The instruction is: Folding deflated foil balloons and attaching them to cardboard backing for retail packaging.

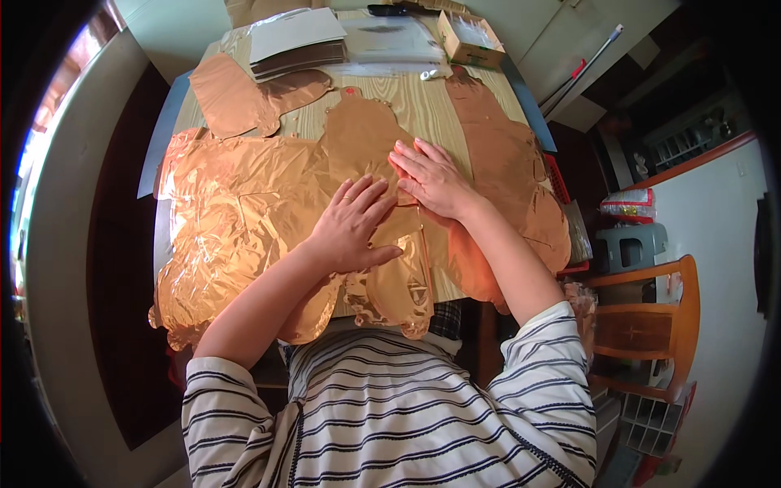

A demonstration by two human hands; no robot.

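Note:
A large flat rose-gold foil balloon lies spread over the wooden table, its lower edge hanging over the near side. My left hand lies flat on it, palm down, fingers spread. My right hand presses flat beside it, fingers pointing left, on the same foil. Neither hand grips anything. Another flat foil balloon lies along the table's right side, and a third rests at the far left.
A stack of flat silvery packets and a small open cardboard box sit at the table's far end. A wooden chair and a grey plastic stool stand to the right.

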